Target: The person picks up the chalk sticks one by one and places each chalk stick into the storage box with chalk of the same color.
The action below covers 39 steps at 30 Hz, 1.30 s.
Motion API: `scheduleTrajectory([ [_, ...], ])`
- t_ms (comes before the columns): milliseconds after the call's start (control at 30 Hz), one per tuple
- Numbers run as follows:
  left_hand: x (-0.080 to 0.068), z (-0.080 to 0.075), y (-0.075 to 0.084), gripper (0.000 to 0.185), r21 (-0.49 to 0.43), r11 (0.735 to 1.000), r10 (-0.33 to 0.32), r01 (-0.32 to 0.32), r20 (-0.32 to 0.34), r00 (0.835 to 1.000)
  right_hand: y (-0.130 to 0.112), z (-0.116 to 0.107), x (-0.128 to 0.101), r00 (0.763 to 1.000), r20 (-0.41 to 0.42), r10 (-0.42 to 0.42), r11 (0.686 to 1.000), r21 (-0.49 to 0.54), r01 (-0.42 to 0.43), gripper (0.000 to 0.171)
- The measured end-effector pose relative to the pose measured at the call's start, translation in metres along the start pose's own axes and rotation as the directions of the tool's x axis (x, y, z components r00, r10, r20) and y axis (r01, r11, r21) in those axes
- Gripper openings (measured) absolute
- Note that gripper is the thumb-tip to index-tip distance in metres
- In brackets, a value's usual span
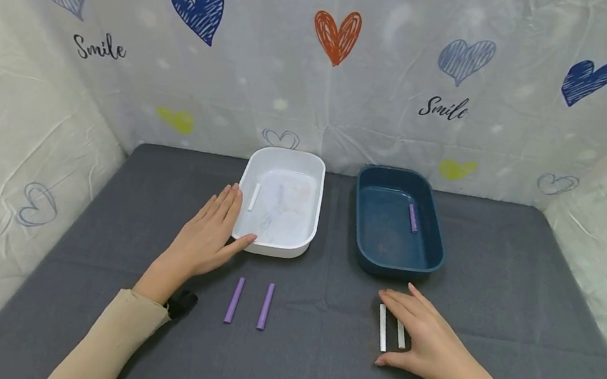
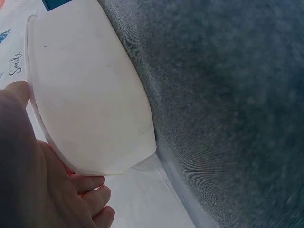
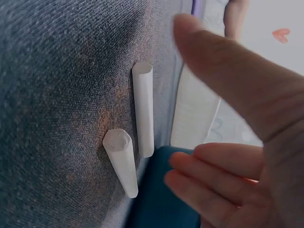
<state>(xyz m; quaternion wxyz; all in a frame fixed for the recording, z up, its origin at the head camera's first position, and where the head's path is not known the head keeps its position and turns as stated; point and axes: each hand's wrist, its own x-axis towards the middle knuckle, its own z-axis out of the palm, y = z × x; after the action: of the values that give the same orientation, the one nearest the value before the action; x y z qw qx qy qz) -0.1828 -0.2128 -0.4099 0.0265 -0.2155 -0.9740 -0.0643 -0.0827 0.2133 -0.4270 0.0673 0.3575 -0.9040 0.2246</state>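
Observation:
My left hand lies flat against the left side of a white tub, fingers straight, thumb at its near corner; the left wrist view shows the tub wall beside my palm. One white chalk stick lies inside that tub. A dark blue tub to the right holds a purple chalk stick. My right hand hovers open over two white chalk sticks on the grey mat, seen close in the right wrist view. Two purple chalk sticks lie between my hands.
A grey mat covers the table. Crinkled white sheeting printed with hearts and the word Smile walls in the back and both sides. Dark wrist straps sit on both forearms.

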Motion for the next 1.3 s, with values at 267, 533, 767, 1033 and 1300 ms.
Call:
scheduleTrajectory([
  [267,-0.001,0.0,0.001,0.091,0.004,1.0,-0.004,0.004,-0.007,1.0,0.002,0.003,0.001,0.997,0.067,-0.029,1.0,-0.009,0.03,0.086],
  [533,-0.001,0.0,0.001,0.092,-0.002,1.0,-0.006,0.006,-0.002,1.0,0.004,0.004,0.002,0.997,0.075,-0.009,0.999,-0.037,0.012,0.076],
  [767,0.0,0.0,0.001,0.092,0.001,1.0,-0.01,0.01,0.006,1.0,0.003,0.006,0.003,0.998,0.053,-0.024,0.999,-0.042,0.027,0.072],
  [1033,0.0,0.0,0.001,0.092,0.0,1.0,-0.013,0.013,0.012,1.0,-0.001,0.003,0.01,0.998,0.06,-0.003,0.999,-0.05,0.006,0.073],
  [1300,0.0,0.001,0.001,0.092,0.001,1.0,-0.006,0.006,0.0,1.0,-0.003,0.001,0.02,0.999,0.022,-0.046,0.998,-0.045,0.047,0.074],
])
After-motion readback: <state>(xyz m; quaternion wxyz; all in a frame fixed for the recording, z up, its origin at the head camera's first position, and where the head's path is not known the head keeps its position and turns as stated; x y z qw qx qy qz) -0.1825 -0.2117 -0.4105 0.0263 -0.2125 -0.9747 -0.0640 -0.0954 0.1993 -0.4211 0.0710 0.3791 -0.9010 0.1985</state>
